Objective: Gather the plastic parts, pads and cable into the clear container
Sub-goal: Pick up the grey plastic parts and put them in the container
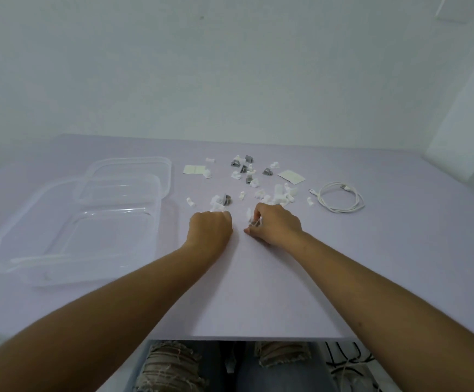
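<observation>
1. The clear container point(74, 230) is sitting open on the lilac table point(258, 292) and looks empty, with its lid point(134, 171) lying just behind it; nothing appears to be packed yet, so the task seems barely begun.
2. Right of the container, the plastic parts point(247, 176), white and grey, are lying scattered. Two flat pads are resting among them: one pad point(194, 169) nearest the container's lid, the other pad point(291, 176) farther right. The coiled cable point(340, 200) is lying farthest from the container, well apart from it.
3. The left hand point(210, 230) is curling into a loose fist just right of the container; bits of white are showing at its knuckles, but I cannot tell whether it is gripping them.
4. The right hand point(275, 224) is pinching a small white-and-grey part point(251, 219) between thumb and fingertips, the other fingers partly folded.
5. Most parts are lying just beyond both hands, away from the person; everything still needs carrying left into the container.
</observation>
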The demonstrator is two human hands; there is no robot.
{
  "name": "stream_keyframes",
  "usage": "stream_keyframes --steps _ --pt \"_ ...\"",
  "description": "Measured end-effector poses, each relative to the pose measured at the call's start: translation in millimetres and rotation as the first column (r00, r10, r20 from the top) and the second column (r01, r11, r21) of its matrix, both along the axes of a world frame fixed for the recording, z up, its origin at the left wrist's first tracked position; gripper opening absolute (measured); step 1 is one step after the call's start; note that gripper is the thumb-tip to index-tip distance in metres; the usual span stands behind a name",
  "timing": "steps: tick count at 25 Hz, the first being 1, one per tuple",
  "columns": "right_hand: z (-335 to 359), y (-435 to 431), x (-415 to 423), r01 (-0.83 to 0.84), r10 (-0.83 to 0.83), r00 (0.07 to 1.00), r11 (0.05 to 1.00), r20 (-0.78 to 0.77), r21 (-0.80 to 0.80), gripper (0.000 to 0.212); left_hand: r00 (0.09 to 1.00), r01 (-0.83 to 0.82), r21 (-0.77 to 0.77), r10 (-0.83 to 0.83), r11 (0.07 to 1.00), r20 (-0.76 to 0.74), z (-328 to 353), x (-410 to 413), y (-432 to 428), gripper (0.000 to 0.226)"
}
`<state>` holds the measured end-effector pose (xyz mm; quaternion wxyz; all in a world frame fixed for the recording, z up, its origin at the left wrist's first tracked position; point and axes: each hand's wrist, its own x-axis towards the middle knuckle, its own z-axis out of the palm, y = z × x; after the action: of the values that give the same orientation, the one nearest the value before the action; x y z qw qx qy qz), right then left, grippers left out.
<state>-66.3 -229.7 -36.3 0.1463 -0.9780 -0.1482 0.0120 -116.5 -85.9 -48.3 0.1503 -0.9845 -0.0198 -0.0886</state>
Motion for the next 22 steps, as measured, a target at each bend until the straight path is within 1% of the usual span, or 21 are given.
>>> stream_keyframes --steps 2,3,4,5,6,7,8,9,10,11,12,13,14,15,17,18,19,21,22 --pt "-4.7 0.3 1.0 -0.011 0.011 1.0 1.0 0.008 0.003 0.031 0.999 0.033 0.087 -0.033 0.996 -0.001 -4.2 -0.5 -1.5 0.022" --pt "-4.7 0.9 2.3 -0.006 0.006 1.0 0.999 -0.01 0.051 0.029 0.999 0.042 0.068 -0.042 0.997 0.003 -2.9 0.2 -0.8 0.023" --pt "-3.1 2.4 4.1 0.011 -0.004 0.999 0.988 -0.051 0.151 0.028 0.999 0.036 -0.005 -0.036 0.999 0.015 2.0 1.0 0.8 0.02" --pt "1.8 5.1 5.4 0.046 -0.011 0.993 0.953 -0.117 0.3 0.026 0.999 0.012 -0.128 -0.007 0.992 0.037 11.1 1.2 4.7 0.02" --pt "11.2 8.9 6.6 0.097 -0.001 0.979 0.88 -0.203 0.466 0.026 0.999 -0.015 -0.327 0.029 0.945 0.038 23.8 2.2 10.6 0.026" --pt "24.1 14.5 8.1 0.159 0.034 0.956 0.776 -0.292 0.61 0.026 0.999 -0.027 -0.587 0.038 0.809 0.006 39.9 1.4 18.9 0.031" --pt "39.0 21.6 9.4 0.215 0.085 0.928 0.675 -0.364 0.706 0.026 0.999 -0.049 -0.841 0.026 0.538 -0.041 58.2 0.1 29.3 0.035" --pt "54.3 29.6 10.7 0.256 0.143 0.899 0.595 -0.415 0.761 0.025 0.997 -0.075 -0.978 0.007 0.195 -0.075 76.1 -1.0 41.2 0.036" --pt "69.4 39.7 12.0 0.279 0.209 0.87 0.539 -0.447 0.795 0.023 0.994 -0.106 -0.988 0.015 -0.11 -0.109 91.4 -2.6 56.5 0.036" --pt "82.3 53.1 14.2 0.286 0.277 0.841 0.502 -0.465 0.816 0.02 0.99 -0.114 -0.931 0.04 -0.348 -0.136 104.1 -5.9 76.1 0.036" --pt "94.2 68.3 14.4 0.271 0.343 0.813 0.493 -0.471 0.827 0.017 0.985 -0.091 -0.846 0.075 -0.525 -0.153 113.2 -10.8 97.4 0.034" --pt "103.1 83.5 13.3 0.232 0.401 0.786 0.513 -0.47 0.826 0.014 0.976 -0.055 -0.761 0.126 -0.646 -0.177 118.0 -16.2 119.0 0.031" --pt "109.1 99.5 11.0 0.162 0.455 0.759 0.561 -0.465 0.812 0.013 0.962 -0.033 -0.702 0.168 -0.711 -0.214 118.2 -21.8 140.8 0.028" --pt "113.3 113.9 7.0 0.061 0.504 0.729 0.625 -0.462 0.779 0.012 0.946 -0.046 -0.683 0.188 -0.729 -0.265 115.0 -29.4 159.4 0.026" --pt "116.5 140.1 -3.1 -0.205 0.584 0.683 0.73 -0.438 0.652 0.016 0.907 -0.155 -0.708 0.185 -0.69 -0.379 104.2 -43.3 186.2 0.03" --pt "114.5 152.6 -8.7 -0.341 0.616 0.674 0.75 -0.409 0.567 0.02 0.886 -0.22 -0.718 0.173 -0.66 -0.43 98.7 -49.4 194.5 0.034" --pt "111.0 165.4 -14.5 -0.454 0.642 0.671 0.751 -0.37 0.479 0.023 0.865 -0.279 -0.727 0.165 -0.627 -0.474 93.0 -53.8 201.7 0.04" --pt "102.3 187.2 -27.1 -0.61 0.684 0.664 0.729 -0.303 0.311 0.027 0.832 -0.379 -0.739 0.145 -0.558 -0.536 82.3 -59.0 210.7 0.054" --pt "97.3 195.5 -32.0 -0.663 0.701 0.65 0.712 -0.294 0.232 0.027 0.82 -0.419 -0.742 0.132 -0.524 -0.557 77.9 -59.9 213.5 0.061"
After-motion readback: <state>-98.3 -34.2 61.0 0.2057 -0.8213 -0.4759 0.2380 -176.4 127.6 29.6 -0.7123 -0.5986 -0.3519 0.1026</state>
